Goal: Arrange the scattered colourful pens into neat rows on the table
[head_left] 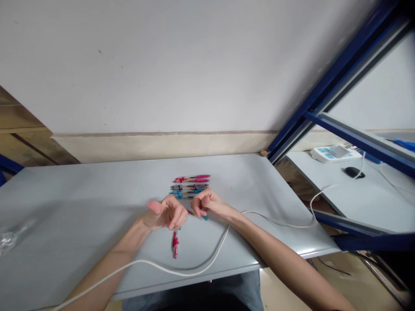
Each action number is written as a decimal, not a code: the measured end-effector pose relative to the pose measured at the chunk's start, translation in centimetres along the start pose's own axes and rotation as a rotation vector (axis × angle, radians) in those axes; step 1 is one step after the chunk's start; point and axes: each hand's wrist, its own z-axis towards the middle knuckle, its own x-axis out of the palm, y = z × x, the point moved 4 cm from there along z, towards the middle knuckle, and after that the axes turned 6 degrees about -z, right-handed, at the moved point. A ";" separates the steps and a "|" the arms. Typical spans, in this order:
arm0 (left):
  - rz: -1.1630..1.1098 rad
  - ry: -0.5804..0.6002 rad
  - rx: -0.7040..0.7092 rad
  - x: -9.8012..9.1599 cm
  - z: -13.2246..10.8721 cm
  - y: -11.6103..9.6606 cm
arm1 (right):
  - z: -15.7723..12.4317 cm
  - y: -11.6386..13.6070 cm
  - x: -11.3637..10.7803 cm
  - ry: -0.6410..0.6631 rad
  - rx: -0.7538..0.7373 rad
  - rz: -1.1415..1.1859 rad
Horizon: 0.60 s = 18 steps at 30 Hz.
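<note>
My left hand (171,212) is over the middle of the desk, fingers curled inward and thumb sticking out to the left. Close beside it, my right hand (207,203) is closed, its thumb against the bent fingers. Whatever either hand grips is hidden by the fingers. In the gap between them shows a slim pen part with an orange-red stretch (191,212); a teal tip (205,218) pokes out below my right fingers. A pink pen (175,245) lies lengthwise below my left hand. Behind both hands, pink pens (192,178), dark grey pens (189,187) and blue pens (181,193) lie in a stack of rows.
A white cable (181,274) loops across the front of the grey desk (97,190) and runs off right. Crumpled clear plastic (7,242) lies at the left edge. Past the blue metal frame (301,103), another desk bears a black mouse (354,172) and a white device (335,153).
</note>
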 end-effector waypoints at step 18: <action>-0.352 -0.158 0.078 -1.0 -0.4 0.1 | 0.1 0.2 -0.2 -0.076 0.087 0.414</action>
